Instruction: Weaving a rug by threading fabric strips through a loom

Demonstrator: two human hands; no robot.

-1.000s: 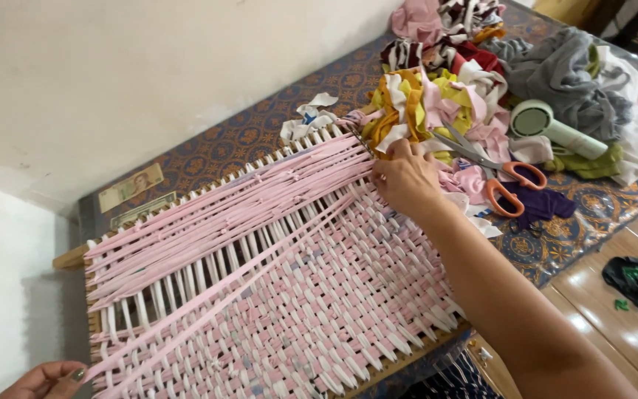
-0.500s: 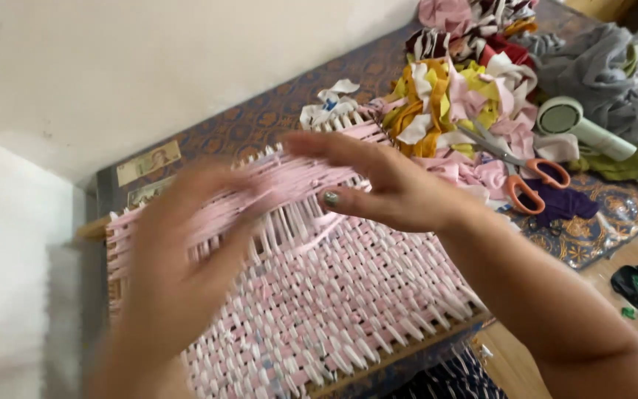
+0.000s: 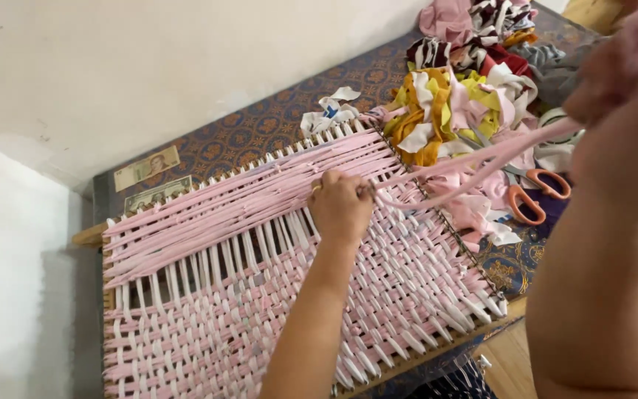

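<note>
The left hand (image 3: 341,205) presses closed on the weave at the middle of the loom (image 3: 186,325), which fills the table's (image 3: 260,133) near half, while the raised right hand (image 3: 622,96) grips a pink fabric strip (image 3: 474,159) stretched taut towards the table's right edge.

Matt pink cloth strips (image 3: 260,199) — frame (image 3: 86,235) seemingly bare wood.
</note>
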